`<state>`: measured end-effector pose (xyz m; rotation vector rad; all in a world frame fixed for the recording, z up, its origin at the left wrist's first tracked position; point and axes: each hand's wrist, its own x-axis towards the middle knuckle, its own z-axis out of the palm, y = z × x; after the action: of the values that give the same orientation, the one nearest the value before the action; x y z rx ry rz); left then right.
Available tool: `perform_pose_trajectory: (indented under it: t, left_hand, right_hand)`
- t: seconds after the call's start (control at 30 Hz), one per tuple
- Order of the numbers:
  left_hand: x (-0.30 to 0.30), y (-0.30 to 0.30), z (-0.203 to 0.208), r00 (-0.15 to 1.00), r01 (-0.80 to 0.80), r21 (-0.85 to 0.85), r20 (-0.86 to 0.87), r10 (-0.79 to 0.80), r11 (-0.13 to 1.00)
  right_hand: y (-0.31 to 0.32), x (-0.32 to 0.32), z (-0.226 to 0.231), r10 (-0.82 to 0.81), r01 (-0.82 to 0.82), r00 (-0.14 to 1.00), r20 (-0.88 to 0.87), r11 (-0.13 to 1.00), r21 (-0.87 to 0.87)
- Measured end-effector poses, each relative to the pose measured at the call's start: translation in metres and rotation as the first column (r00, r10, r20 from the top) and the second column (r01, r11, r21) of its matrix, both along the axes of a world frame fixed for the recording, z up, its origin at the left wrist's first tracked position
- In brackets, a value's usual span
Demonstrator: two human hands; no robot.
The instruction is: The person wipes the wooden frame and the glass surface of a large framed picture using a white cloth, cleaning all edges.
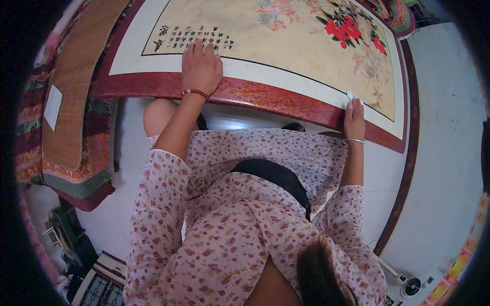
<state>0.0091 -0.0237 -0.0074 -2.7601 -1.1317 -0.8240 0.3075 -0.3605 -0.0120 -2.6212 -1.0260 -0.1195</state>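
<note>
My left hand lies with its fingers stretched out on the table, across its dark red edge and white border. A red bead bracelet circles that wrist. At the table's near right part, my right hand has its fingers closed over a crumpled white tissue, pressed against the border. Most of the tissue is hidden by the fingers. The tabletop carries a painted picture with red flowers, green leaves and columns of black written characters.
On the left stands a seat with a patterned woven cover and a brown mat; a white card lies on the mat. A pale wall with a dark baseboard rises on the right. My knee is close under the table's edge.
</note>
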Motion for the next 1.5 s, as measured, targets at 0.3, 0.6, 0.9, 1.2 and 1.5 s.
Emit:
perform_pose_trajectory:
  t: [0.3,0.6,0.9,1.2,1.5]
  left_hand:
    - [0.000,0.004,0.001,1.000,0.002,-0.021,-0.001,-0.002,1.000]
    - [-0.005,0.008,-0.001,1.000,-0.001,-0.024,-0.011,0.001,1.000]
    - [0.002,0.006,-0.004,1.000,0.008,0.000,-0.013,-0.008,1.000]
    - [0.000,0.011,-0.004,0.999,0.043,-0.055,0.005,-0.042,0.998]
    - [-0.002,0.006,0.002,0.999,0.049,-0.042,0.012,-0.048,0.998]
  right_hand:
    - [0.123,-0.187,0.029,0.546,-0.544,0.838,0.016,0.832,0.107]
    - [0.064,-0.084,0.026,0.400,-0.394,0.908,-0.125,0.916,0.075]
    - [0.037,-0.001,0.007,-0.094,0.105,0.992,0.086,0.986,-0.130]
    - [0.108,-0.171,0.021,0.566,-0.567,0.824,0.035,0.823,0.034]
    - [-0.025,0.069,0.008,-0.028,0.023,0.997,-0.072,0.998,-0.065]
